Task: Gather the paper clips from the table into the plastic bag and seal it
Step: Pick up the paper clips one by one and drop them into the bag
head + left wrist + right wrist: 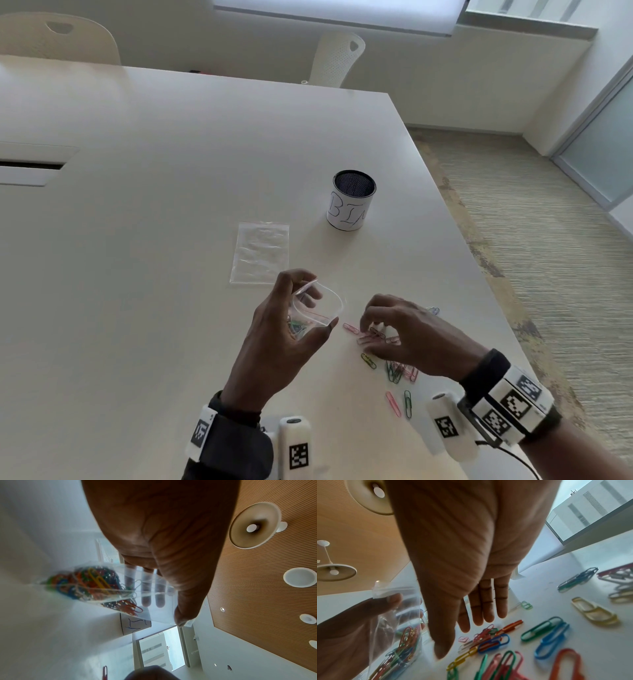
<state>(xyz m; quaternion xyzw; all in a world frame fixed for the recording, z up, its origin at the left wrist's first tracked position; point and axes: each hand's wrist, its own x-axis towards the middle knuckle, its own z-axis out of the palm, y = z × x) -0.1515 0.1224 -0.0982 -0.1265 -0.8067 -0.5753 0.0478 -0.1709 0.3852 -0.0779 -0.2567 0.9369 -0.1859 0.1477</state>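
Note:
My left hand [317, 303] grips a small clear zip bag [325, 313] by its mouth and holds it open just above the table. Several coloured paper clips [89, 582] lie in the bag's [154, 614] lower end, with my fingers [145, 599] showing behind the plastic. My right hand [368, 337] hovers low over the loose paper clips [397, 371], just right of the bag. Its fingers point down at a pink clip and hold nothing. In the right wrist view the right hand [462, 635] is spread above several scattered clips [491, 642], and the bag [399, 628] is at its left.
A second, empty clear bag [260, 253] lies flat beyond my left hand. A white mesh cup marked "BIN" [352, 200] stands further back. The table's right edge [479, 291] runs close to the clips. Two chairs stand past the far edge.

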